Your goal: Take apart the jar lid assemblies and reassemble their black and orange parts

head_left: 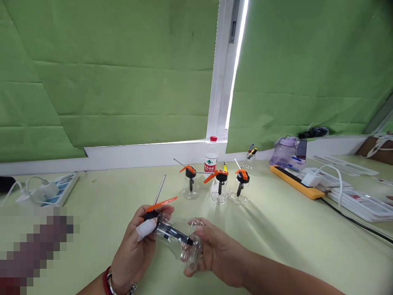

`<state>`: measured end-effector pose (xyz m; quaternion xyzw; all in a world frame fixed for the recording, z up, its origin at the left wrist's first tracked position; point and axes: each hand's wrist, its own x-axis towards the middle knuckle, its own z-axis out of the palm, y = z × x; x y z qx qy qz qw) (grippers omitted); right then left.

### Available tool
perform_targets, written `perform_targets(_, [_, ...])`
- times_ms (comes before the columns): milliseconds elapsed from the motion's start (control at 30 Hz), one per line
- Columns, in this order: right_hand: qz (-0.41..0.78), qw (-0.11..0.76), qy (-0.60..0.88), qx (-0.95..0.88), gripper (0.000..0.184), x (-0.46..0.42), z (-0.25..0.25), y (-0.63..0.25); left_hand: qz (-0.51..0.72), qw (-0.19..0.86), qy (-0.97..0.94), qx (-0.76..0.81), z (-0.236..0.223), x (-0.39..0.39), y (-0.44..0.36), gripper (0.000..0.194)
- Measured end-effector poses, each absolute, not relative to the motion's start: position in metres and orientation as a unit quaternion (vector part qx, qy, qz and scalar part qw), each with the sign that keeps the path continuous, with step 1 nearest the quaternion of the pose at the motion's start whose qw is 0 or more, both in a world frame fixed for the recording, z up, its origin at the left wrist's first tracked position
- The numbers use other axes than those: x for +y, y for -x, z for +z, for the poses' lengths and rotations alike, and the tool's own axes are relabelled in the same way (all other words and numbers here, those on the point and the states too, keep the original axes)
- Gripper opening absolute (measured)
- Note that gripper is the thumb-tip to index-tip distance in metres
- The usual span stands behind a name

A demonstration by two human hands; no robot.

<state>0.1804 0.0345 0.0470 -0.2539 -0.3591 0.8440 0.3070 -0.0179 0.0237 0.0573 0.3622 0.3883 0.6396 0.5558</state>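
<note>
A clear bottle lies tilted between both hands, with a black cap, an orange lever and a thin metal rod at its upper left end. A black stem runs inside it. My left hand is closed round the cap end, its thumb wrapped in something white. At the wide base end, my right hand grips the clear wall with bent fingers. Beyond the hands stand three similar clear bottles with black and orange tops: a left one, a middle one and a right one.
Behind these are a red-capped water bottle and a clear container holding tools. At right sit a purple jug, an orange power strip and stacked white sheets. Another power strip lies left, near a pixelated area.
</note>
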Motion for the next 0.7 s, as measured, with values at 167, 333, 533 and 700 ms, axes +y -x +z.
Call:
perform_targets(167, [0.847, 0.292, 0.269, -0.353, 0.045, 0.039, 0.058, -0.191, 0.612, 0.469, -0.482, 0.417, 0.046, 0.026, 0.027, 0.021])
perform_targets(333, [0.842, 0.266, 0.271, -0.385, 0.047, 0.041, 0.062, -0.195, 0.543, 0.453, -0.53, 0.468, 0.044, 0.025, 0.033, 0.031])
perform_targets(533, [0.659, 0.307, 0.303, -0.617, 0.064, 0.039, 0.071, -0.205, 0.482, 0.481, -0.502, 0.533, 0.062, 0.018, 0.021, 0.039])
perform_targets(700, [0.26, 0.343, 0.183, -0.884, 0.075, 0.035, 0.092, -0.22, 0.463, 0.477, -0.491, 0.563, 0.068, 0.02, 0.016, 0.039])
